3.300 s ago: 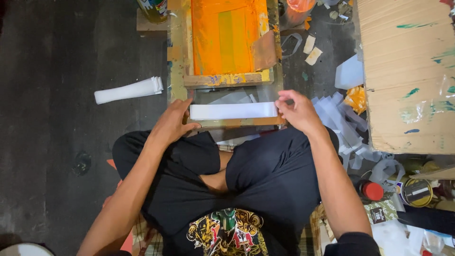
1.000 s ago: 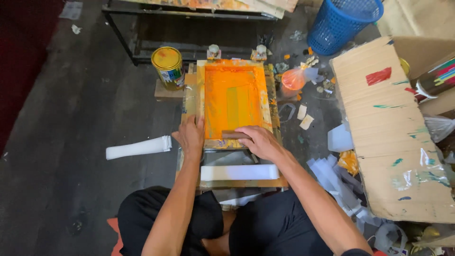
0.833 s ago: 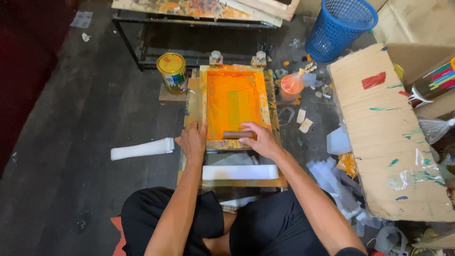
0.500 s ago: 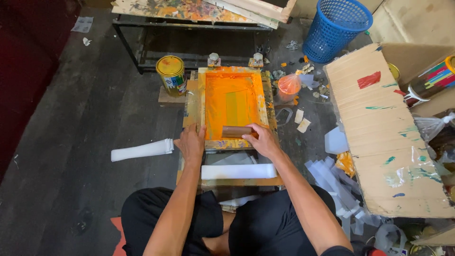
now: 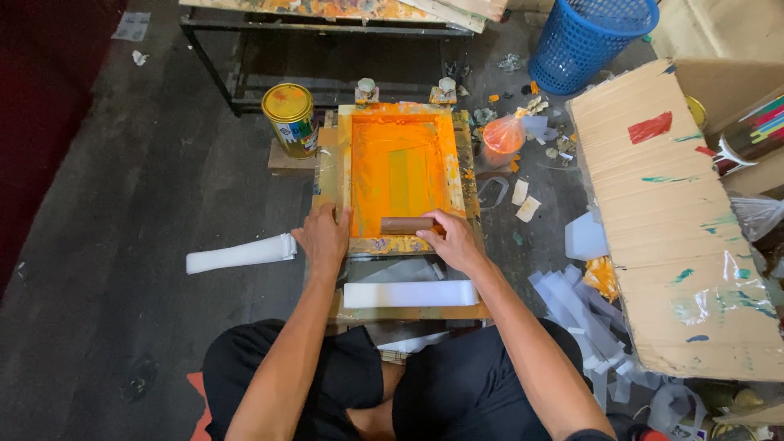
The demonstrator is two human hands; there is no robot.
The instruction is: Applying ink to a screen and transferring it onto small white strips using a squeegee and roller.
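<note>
A wooden screen-printing frame point(image 5: 344, 167) coated with orange ink lies flat on the floor in front of me. My left hand point(image 5: 323, 238) presses on its near left corner. My right hand point(image 5: 454, 240) grips a brown squeegee point(image 5: 406, 224) resting across the near end of the orange mesh. A stack of white strips point(image 5: 410, 294) lies on the wooden board just below the frame, between my forearms. I sit cross-legged in black shorts.
A yellow paint can point(image 5: 290, 119) stands left of the frame and another white stack point(image 5: 241, 253) lies on the floor at left. An orange ink bag point(image 5: 505, 135), a blue basket point(image 5: 590, 41), a cardboard box point(image 5: 680, 214) and scattered white scraps point(image 5: 576, 300) crowd the right.
Both hands left the white strips and reached forward to the frame. The right hand took the squeegee and drew it toward the frame's near end. My view tilted up.
</note>
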